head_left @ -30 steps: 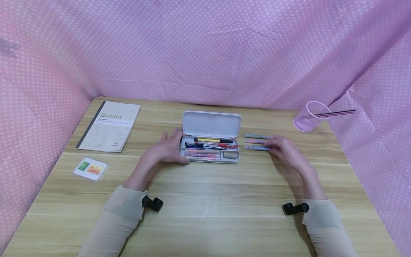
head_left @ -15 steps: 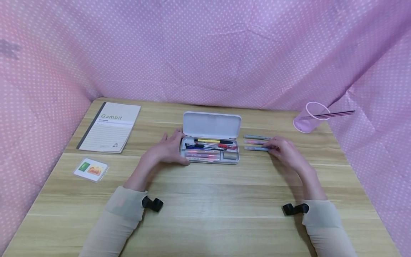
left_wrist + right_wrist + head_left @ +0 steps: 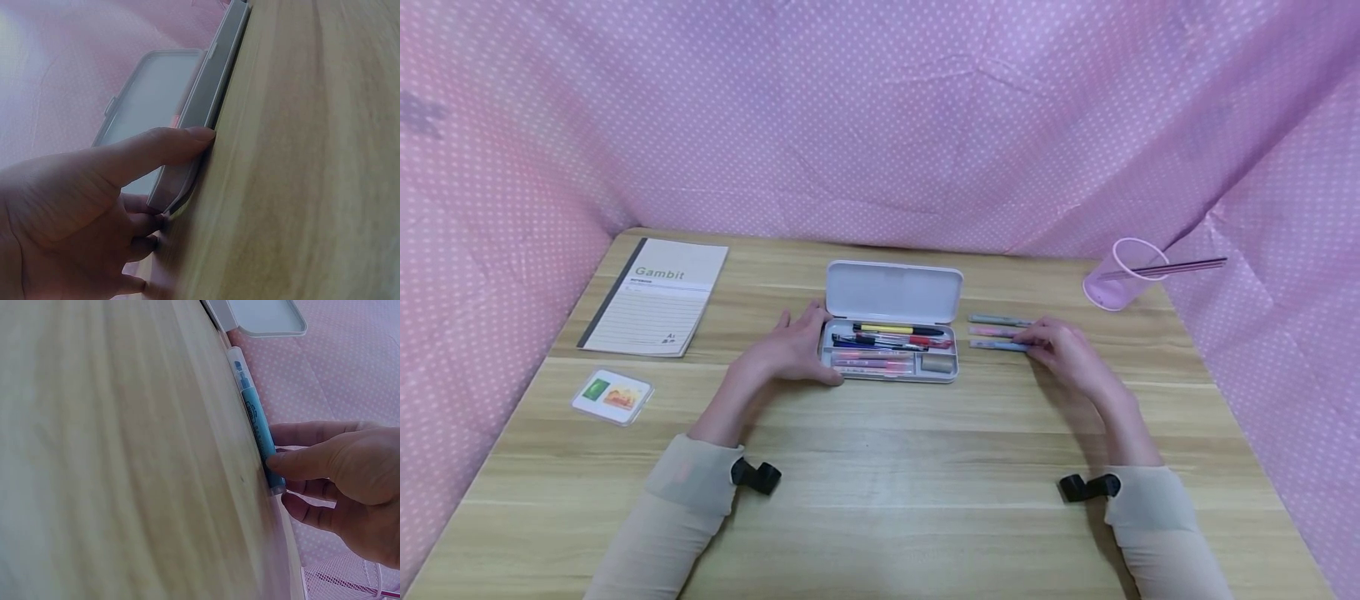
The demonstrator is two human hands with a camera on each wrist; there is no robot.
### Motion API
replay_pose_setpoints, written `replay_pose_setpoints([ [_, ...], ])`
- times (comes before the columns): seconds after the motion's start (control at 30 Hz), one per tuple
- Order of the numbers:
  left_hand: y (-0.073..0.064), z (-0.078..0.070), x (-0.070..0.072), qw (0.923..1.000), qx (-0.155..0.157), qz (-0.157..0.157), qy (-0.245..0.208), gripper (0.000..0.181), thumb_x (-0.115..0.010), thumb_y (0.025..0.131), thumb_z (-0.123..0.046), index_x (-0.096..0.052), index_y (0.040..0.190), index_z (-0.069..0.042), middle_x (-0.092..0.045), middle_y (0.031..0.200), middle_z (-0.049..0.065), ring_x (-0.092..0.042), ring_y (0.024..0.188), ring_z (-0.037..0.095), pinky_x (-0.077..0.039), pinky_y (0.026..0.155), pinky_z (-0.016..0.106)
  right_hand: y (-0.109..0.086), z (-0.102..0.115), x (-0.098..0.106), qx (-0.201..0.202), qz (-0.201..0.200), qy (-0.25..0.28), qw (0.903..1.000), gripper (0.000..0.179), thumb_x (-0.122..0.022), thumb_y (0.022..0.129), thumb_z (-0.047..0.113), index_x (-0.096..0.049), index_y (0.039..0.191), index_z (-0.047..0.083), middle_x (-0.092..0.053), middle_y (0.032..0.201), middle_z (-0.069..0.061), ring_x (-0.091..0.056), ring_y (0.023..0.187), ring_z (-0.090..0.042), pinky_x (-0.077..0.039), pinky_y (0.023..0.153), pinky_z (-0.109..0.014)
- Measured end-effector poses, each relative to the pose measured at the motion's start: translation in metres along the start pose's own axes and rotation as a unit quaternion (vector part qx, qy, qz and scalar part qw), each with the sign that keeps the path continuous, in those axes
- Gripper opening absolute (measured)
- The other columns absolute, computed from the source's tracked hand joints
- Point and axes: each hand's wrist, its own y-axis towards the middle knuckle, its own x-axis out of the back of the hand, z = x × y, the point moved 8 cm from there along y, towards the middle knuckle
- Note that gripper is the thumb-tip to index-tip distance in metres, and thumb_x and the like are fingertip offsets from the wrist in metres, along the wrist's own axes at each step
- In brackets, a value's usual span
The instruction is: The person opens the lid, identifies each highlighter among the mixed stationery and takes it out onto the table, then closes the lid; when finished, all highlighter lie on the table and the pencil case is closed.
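Observation:
An open white pencil case lies at the middle of the table, lid raised at the back. My left hand grips its left end. In the left wrist view the thumb presses the case's front wall while the fingers curl behind the end. Inside are several pens, pinkish markers and a grey block. Right of the case my right hand pinches a blue highlighter at its right end, thumb on the barrel. A pink marker and a grey-green one lie parallel behind it.
A tilted pink mesh cup holding thin dark sticks stands at the back right. To the left lie a Gambit notebook and a small clear-cased card. Pink dotted cloth hangs behind the table.

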Motion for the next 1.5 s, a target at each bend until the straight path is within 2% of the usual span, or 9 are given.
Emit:
replay_pose_setpoints([
  [0.37, -0.001, 0.000, 0.000, 1.0000, 0.002, 0.000, -0.002, 0.100, -0.084, 0.077, -0.044, -0.030, 0.150, -0.002, -0.010, 0.171, 0.028, -0.014, 0.160, 0.043, 0.003, 0.132, 0.060, 0.000, -0.003, 0.001, -0.004, -0.009, 0.010, 0.9999, 0.025, -0.073, 0.085, -0.010, -0.079, 0.104, 0.005, -0.075, 0.102, -0.017, -0.070, 0.095, -0.034, -0.058, 0.084, -0.051],
  [0.57, 0.001, -0.001, 0.000, 1.0000, -0.001, 0.001, -0.004, 0.098, -0.084, 0.077, -0.044, -0.031, 0.149, -0.003, -0.011, 0.171, 0.027, -0.017, 0.160, 0.042, 0.003, 0.132, 0.060, 0.000, 0.000, 0.005, -0.014, -0.012, 0.012, 0.9998, 0.024, -0.073, 0.086, -0.008, -0.079, 0.106, 0.005, -0.075, 0.100, -0.013, -0.069, 0.092, -0.026, -0.059, 0.079, -0.038],
  [0.67, 0.000, 0.000, 0.000, 1.0000, 0.002, 0.003, -0.007, 0.098, -0.084, 0.077, -0.043, -0.031, 0.149, -0.003, -0.009, 0.171, 0.027, -0.017, 0.160, 0.042, 0.004, 0.132, 0.060, 0.004, 0.007, 0.007, -0.023, -0.012, 0.014, 0.9996, 0.022, -0.072, 0.089, -0.005, -0.078, 0.108, 0.005, -0.075, 0.101, -0.013, -0.069, 0.090, -0.025, -0.060, 0.079, -0.038],
  [0.8, -0.001, 0.000, 0.001, 0.9999, 0.005, 0.006, -0.006, 0.098, -0.084, 0.077, -0.043, -0.030, 0.149, -0.003, -0.008, 0.172, 0.027, -0.014, 0.160, 0.041, 0.004, 0.132, 0.060, 0.016, 0.026, 0.000, -0.022, 0.001, 0.033, 0.9992, 0.022, -0.070, 0.092, -0.001, -0.077, 0.113, 0.005, -0.076, 0.106, -0.015, -0.070, 0.096, -0.030, -0.060, 0.086, -0.049],
  [0.9, -0.001, -0.001, 0.001, 1.0000, 0.004, 0.006, -0.006, 0.098, -0.084, 0.077, -0.043, -0.030, 0.149, -0.003, -0.009, 0.171, 0.027, -0.013, 0.161, 0.041, 0.003, 0.132, 0.061, 0.027, 0.044, -0.010, -0.014, 0.010, 0.053, 0.9985, 0.025, -0.069, 0.093, 0.001, -0.075, 0.117, 0.004, -0.075, 0.111, -0.016, -0.071, 0.103, -0.032, -0.060, 0.092, -0.052],
  [1.17, 0.001, -0.003, -0.001, 1.0000, 0.001, 0.007, -0.002, 0.098, -0.083, 0.077, -0.043, -0.030, 0.148, -0.003, -0.009, 0.171, 0.027, -0.015, 0.160, 0.041, 0.003, 0.132, 0.060, 0.050, 0.096, -0.042, 0.025, 0.031, 0.102, 0.9939, 0.028, -0.069, 0.096, 0.006, -0.072, 0.124, 0.007, -0.074, 0.116, -0.013, -0.070, 0.103, -0.026, -0.063, 0.089, -0.044],
  [1.5, 0.003, 0.002, -0.003, 0.9999, 0.007, 0.011, -0.006, 0.099, -0.083, 0.077, -0.045, -0.029, 0.149, -0.005, -0.007, 0.172, 0.026, -0.010, 0.161, 0.041, 0.005, 0.133, 0.059, 0.072, 0.150, -0.070, 0.075, 0.066, 0.098, 0.9901, 0.031, -0.071, 0.096, 0.014, -0.072, 0.126, 0.009, -0.072, 0.117, -0.008, -0.067, 0.107, -0.022, -0.059, 0.097, -0.042],
])
